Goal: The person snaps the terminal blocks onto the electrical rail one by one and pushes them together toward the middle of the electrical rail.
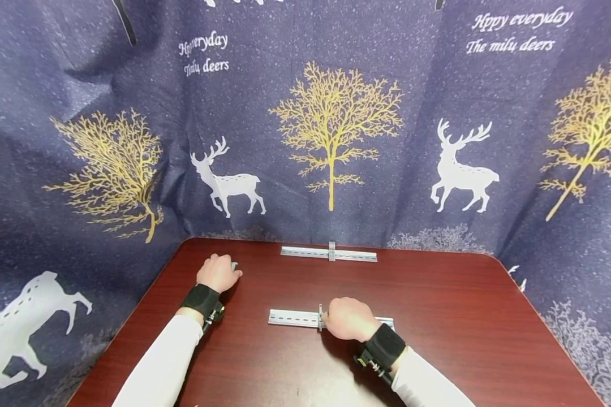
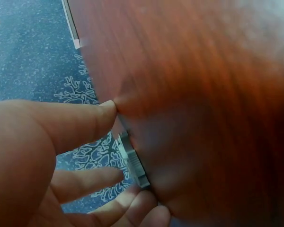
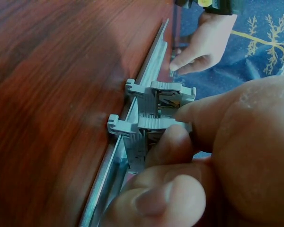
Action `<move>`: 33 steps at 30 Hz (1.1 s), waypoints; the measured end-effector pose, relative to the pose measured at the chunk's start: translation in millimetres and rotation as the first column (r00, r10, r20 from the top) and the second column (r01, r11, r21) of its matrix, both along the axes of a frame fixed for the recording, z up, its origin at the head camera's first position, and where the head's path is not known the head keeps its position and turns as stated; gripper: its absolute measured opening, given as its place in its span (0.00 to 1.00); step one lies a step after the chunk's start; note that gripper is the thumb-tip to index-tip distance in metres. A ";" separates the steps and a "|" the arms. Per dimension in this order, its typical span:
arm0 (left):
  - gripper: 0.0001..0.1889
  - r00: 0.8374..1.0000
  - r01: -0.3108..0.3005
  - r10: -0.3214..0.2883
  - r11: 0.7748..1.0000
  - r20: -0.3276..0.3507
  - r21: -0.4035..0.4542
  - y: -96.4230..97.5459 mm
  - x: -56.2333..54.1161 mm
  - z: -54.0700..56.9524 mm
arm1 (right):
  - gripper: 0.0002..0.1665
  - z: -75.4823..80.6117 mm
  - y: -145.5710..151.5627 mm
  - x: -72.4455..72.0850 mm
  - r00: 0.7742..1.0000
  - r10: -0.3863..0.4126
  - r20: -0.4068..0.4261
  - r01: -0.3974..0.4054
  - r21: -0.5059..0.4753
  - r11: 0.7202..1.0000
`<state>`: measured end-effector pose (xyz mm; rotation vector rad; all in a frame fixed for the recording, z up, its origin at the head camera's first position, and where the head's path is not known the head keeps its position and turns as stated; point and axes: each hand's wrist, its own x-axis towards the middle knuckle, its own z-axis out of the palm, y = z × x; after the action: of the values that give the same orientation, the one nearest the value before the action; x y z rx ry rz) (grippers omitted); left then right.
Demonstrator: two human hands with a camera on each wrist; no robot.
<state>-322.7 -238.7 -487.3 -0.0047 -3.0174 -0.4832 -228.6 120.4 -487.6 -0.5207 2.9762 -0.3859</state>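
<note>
My right hand (image 1: 350, 319) is at the front metal DIN rail (image 1: 292, 317), its thumb and finger pinching a grey terminal block (image 3: 149, 124). Just beyond it, a second grey terminal block (image 3: 173, 89) stands upright on the same rail, with a narrow gap between the two. At the back left of the table, my left hand (image 1: 218, 273) is around a loose grey terminal block (image 2: 133, 161). In the left wrist view the thumb is apart from that block, while the other fingertips are right at its lower end.
A second DIN rail (image 1: 305, 252) lies near the table's back edge, with grey terminal blocks (image 1: 332, 251) across its middle. The reddish-brown table (image 1: 448, 316) is bordered by a dark blue curtain (image 1: 295, 34) printed with deer and trees.
</note>
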 end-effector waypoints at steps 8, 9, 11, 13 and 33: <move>0.19 1.000 0.010 -0.010 1.000 0.001 -0.028 -1.9 -7.1 -3.5 | 0.26 1.8 -0.1 -0.9 1.000 -0.001 0.001 0.001 -0.001 1.000; 0.18 1.000 0.013 -0.013 0.999 -0.004 -0.033 -1.5 -7.4 -3.4 | 0.26 2.2 0.0 -0.8 1.000 -0.002 0.003 0.002 0.000 1.000; 0.16 1.000 0.010 -0.011 0.999 -0.009 -0.034 -0.5 -7.5 -3.3 | 0.26 2.3 0.0 -0.6 1.000 -0.003 0.005 0.003 0.004 1.000; 0.15 0.999 0.018 -0.020 0.999 -0.039 -0.038 -6.8 -15.1 -13.6 | 0.26 2.2 0.1 -0.3 1.000 -0.001 0.007 0.001 0.004 1.000; 0.09 0.997 0.081 -0.081 0.997 -0.005 -0.002 -11.2 -8.3 -0.3 | 0.27 3.0 -0.1 -0.2 1.000 -0.002 0.014 0.002 0.010 1.000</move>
<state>-331.0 -250.0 -487.6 -0.1281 -3.0219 -0.4861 -228.8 120.4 -484.6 -0.5111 2.9637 -0.3729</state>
